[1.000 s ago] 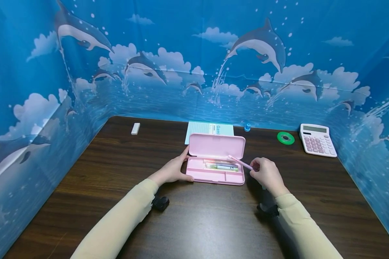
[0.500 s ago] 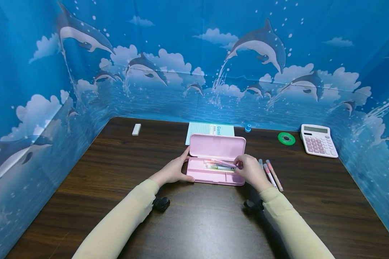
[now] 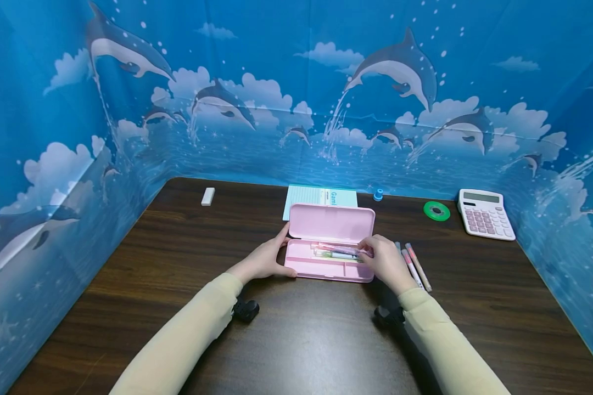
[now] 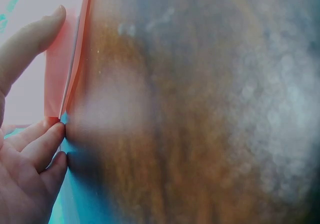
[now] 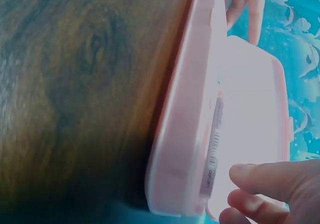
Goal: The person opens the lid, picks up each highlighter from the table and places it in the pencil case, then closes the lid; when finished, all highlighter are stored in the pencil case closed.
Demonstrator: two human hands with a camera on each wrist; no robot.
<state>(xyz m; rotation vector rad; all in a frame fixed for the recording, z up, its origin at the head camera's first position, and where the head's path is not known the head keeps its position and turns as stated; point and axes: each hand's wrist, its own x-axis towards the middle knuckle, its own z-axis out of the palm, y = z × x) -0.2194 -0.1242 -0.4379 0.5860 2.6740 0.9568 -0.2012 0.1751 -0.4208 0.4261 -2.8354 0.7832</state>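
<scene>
Fingers of R hand (image 3: 382, 262) loose, pinching nothing, beside a barcoded pen (image 5: 212, 149) in the open pink pencil case (image 3: 321, 267). L hand (image 3: 263, 260) grips case's L end — prob. to stop it sliding on the counter (image 3: 306, 334). Lid (image 3: 331, 222) tipped back for access; spare pens (image 3: 418, 267) just R of case — prob. for easy reach.

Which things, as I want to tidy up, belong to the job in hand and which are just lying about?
In the job, apparently:
pink pencil case, held by the left hand
pens inside, near the right hand
loose pens, probably

Lying about:
white block
light blue notebook
small blue object
green disc
calculator
</scene>
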